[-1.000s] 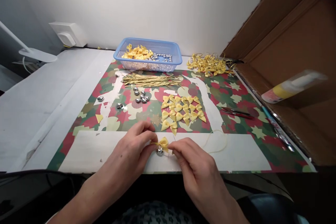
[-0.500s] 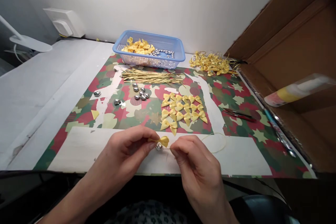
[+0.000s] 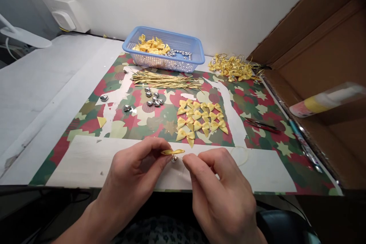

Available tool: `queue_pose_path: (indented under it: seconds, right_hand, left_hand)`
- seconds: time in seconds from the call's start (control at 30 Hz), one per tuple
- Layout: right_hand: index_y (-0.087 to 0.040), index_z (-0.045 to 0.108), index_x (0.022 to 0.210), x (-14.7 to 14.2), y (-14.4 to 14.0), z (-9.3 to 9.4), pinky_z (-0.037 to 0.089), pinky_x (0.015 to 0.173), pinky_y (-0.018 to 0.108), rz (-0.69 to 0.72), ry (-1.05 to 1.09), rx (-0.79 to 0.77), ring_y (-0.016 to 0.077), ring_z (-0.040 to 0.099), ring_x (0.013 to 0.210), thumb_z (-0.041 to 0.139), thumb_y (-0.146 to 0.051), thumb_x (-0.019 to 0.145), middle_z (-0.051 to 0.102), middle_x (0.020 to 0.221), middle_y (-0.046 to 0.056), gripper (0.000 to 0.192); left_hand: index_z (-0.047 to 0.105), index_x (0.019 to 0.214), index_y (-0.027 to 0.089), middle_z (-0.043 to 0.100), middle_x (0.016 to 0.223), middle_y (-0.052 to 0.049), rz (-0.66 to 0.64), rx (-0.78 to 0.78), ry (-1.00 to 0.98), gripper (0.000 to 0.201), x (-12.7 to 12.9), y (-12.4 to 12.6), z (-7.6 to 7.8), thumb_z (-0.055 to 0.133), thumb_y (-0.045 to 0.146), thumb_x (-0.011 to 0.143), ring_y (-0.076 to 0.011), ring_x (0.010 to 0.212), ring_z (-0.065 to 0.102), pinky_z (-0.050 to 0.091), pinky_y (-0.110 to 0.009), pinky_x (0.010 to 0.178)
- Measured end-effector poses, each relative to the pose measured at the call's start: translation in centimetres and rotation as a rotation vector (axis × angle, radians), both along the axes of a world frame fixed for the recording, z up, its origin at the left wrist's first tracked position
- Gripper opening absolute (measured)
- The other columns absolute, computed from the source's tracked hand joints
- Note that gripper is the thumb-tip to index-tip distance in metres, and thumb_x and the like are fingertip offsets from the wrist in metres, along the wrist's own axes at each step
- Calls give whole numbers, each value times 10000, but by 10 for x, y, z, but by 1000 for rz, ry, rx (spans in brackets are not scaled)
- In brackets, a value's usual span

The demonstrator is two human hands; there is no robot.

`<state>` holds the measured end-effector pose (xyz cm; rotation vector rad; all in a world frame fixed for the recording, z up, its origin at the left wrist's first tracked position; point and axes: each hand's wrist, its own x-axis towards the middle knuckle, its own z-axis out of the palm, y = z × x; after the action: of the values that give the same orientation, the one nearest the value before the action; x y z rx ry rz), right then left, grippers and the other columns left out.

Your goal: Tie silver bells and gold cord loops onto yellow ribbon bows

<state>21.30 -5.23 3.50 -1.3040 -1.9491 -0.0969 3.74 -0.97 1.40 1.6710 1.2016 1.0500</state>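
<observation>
Head view: the left hand (image 3: 134, 177) pinches one end of a yellow bow (image 3: 172, 152) between thumb and forefinger, holding it edge-on just above the near white strip of the mat (image 3: 85, 122). A small silver bead (image 3: 174, 159) hangs right under the bow, touching it. The right hand (image 3: 220, 190) faces the left from the other side, its thumb and forefinger closed together just beside the bow's free end; they seem to nip a thin gold cord (image 3: 240, 152), but the cord is too fine at the fingertips to be sure. That cord loops away past the right hand and lies on the white strip.

Just beyond the grip, farther from the person, loose bows (image 3: 201, 120) lie in rows on the mat. Beyond the grip and to its left sits a cluster of silver hearts (image 3: 153, 99), with two more stray hearts (image 3: 103, 97) well off to the left. Farther back than those, a bundle of gold ties (image 3: 166, 80) lies crosswise. Behind the ties stands a blue basket (image 3: 197, 51) holding more bows and silver pieces. To the right of the basket, well away from the grip, is a heap of finished bows (image 3: 233, 68) with cords. Right of the grip and farther out, red snips (image 3: 261, 126) rest on the mat. Beyond them a cardboard box (image 3: 323, 45) stands open, with a glue bottle (image 3: 326, 101) lying at its edge. Far left, a white lamp (image 3: 23, 36) and a wall socket (image 3: 64, 17) sit well apart from the hands.
</observation>
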Motion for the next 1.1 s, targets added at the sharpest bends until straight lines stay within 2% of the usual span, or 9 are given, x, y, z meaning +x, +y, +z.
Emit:
queue_pose_path:
  seconds: [0.3,0.67,0.87,1.1]
  right_hand:
    - [-62,695,1039,-1,2,-1,439,594,302,-13,-40,12,175,522,700,571,49,903,573,754,71,215]
    - [-67,700,1035,2,2,-2,453,598,296,-9,-44,-9,174,527,714,541,58,898,570,763,67,244]
    - [-66,711,1008,3,2,-2,450,611,300,-10,-39,-25,174,523,721,542,62,893,574,770,71,241]
    - [-62,719,991,4,2,0,443,613,297,2,-48,-35,171,513,714,542,64,896,570,760,72,237]
  left_hand:
    - [723,892,241,789,839,16,-21,31,49,140,0,-1,-1,651,122,901,-161,757,749,621,-238,692]
    - [744,981,257,814,869,13,39,-62,-5,150,0,-1,-3,739,177,854,-185,738,790,664,-244,646]
    - [745,967,295,815,893,44,25,-22,1,167,-2,-1,-7,731,165,863,-158,754,785,643,-208,658]
    - [746,950,294,808,871,55,7,-22,-18,174,-1,-1,-4,727,142,867,-149,738,774,628,-201,637]
